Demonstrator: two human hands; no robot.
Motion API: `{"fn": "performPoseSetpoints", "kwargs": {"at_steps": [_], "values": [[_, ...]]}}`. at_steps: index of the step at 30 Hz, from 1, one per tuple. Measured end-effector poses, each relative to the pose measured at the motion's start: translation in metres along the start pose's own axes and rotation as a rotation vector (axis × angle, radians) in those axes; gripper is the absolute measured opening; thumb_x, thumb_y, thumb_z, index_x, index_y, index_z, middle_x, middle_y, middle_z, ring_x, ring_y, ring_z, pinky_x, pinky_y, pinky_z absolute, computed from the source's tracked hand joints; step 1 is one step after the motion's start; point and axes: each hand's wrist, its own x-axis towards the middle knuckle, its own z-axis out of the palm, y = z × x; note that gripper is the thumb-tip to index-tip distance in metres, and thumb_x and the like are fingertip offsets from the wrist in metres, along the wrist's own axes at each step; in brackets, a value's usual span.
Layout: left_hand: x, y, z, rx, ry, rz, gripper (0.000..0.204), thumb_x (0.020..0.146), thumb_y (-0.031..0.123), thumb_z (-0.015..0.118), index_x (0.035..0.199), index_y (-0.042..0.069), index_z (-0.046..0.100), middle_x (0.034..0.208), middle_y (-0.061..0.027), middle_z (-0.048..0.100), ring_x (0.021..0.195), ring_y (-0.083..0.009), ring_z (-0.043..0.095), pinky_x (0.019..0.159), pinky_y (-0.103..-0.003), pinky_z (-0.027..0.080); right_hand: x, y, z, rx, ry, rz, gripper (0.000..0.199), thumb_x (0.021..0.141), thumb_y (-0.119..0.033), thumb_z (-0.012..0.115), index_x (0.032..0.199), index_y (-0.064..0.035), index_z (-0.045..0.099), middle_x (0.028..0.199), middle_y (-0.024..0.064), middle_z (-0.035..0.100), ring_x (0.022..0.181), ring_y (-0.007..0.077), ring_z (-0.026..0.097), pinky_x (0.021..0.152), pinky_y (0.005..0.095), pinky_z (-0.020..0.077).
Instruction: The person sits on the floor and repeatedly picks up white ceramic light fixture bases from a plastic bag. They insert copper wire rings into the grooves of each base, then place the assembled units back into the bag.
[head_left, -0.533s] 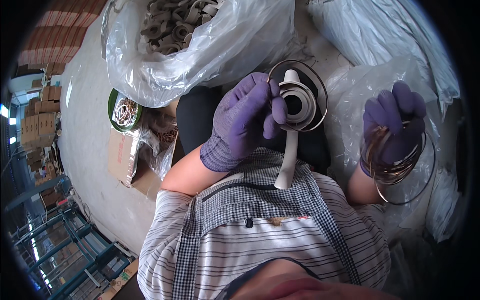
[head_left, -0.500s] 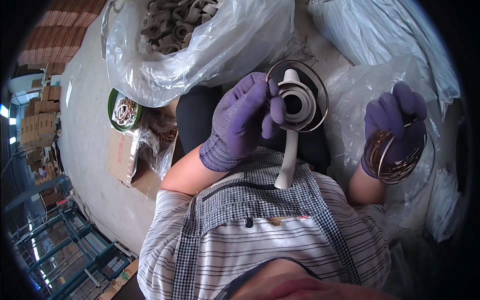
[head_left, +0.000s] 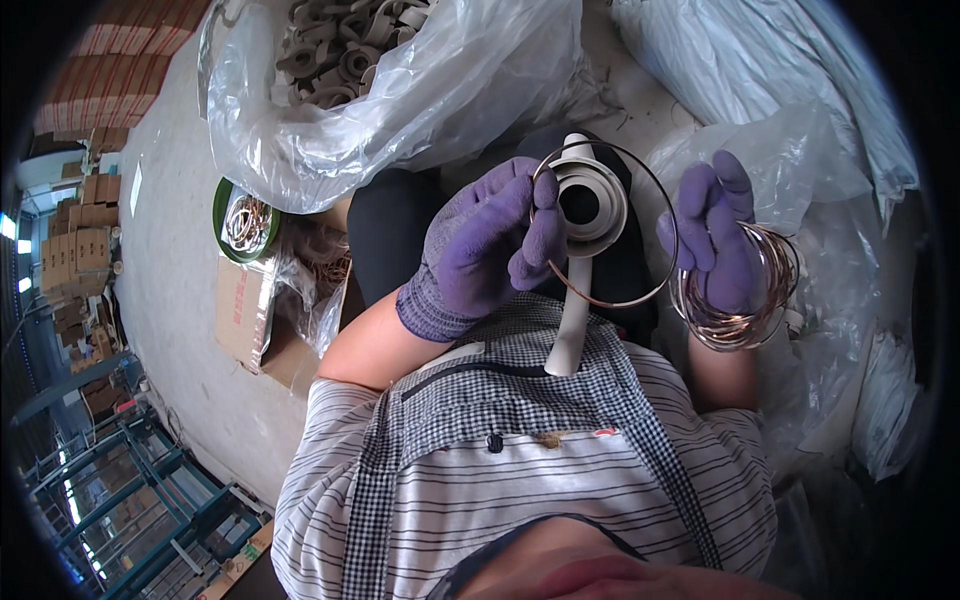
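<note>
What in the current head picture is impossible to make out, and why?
Head: part of the thin copper-coloured metal ring, hidden behind the purple-gloved left hand.
Head: how many bundled copper-coloured metal rings hang at the purple-gloved right hand; they overlap.
Head: the translucent plastic bag's far end, cut off by the top edge.

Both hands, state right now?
Left hand: closed, pinching a single metal ring.
Right hand: open, loosely curled, with a bundle of copper-coloured rings looped around it.
</note>
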Motion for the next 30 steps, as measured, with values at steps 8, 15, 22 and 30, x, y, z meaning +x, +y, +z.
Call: {"fn": "performPoseSetpoints", "kwargs": {"at_steps": [8, 15, 22, 30], "values": [[0.002, -0.004, 0.004, -0.057, -0.081, -0.020, 0.027, 0.112, 0.027, 0.042, 0.110, 0.002, 0.053, 0.070, -0.0036, 0.056, 0.051, -0.0097, 0.043, 0.049, -0.021, 0.036, 0.016, 0.015, 0.018, -0.119, -0.055, -0.004, 0.043, 0.103, -0.014, 0.062, 0.144, -0.0055, 0.053, 0.111, 0.0132, 0.060, 0.063, 0.0021, 0.046, 0.059, 0.0221, 0.0441], [0.001, -0.007, -0.002, -0.082, -0.026, -0.278, 0.028, 0.110, 0.026, 0.051, 0.120, 0.000, 0.057, 0.084, -0.0041, 0.064, 0.057, -0.0071, 0.052, 0.052, -0.020, 0.041, 0.024, 0.003, 0.038, -0.661, -0.098, -0.236, 0.026, 0.092, -0.003, 0.070, 0.117, 0.0049, 0.071, 0.095, 0.0075, 0.061, 0.082, 0.0138, 0.058, 0.073, 0.0267, 0.0482], [-0.007, 0.010, 0.026, 0.482, 0.281, -0.002, 0.041, 0.108, 0.025, 0.055, 0.140, 0.000, 0.054, 0.099, -0.0033, 0.069, 0.071, -0.0051, 0.059, 0.064, -0.018, 0.049, 0.010, -0.022, 0.049, -0.531, 0.204, -0.011, 0.012, 0.087, 0.004, 0.073, 0.086, 0.0028, 0.061, 0.088, 0.0078, 0.055, 0.073, 0.0169, 0.052, 0.070, 0.0301, 0.0465], [-0.022, 0.012, 0.037, 0.502, 0.241, -0.022, 0.033, 0.103, 0.013, 0.062, 0.132, -0.002, 0.061, 0.094, -0.0044, 0.070, 0.068, -0.0048, 0.061, 0.066, -0.017, 0.050, 0.010, -0.041, 0.057, -0.910, 0.006, 0.216, 0.024, 0.090, -0.009, 0.068, 0.072, -0.0018, 0.054, 0.072, 0.0094, 0.054, 0.060, 0.0142, 0.050, 0.054, 0.0282, 0.0364]]}}
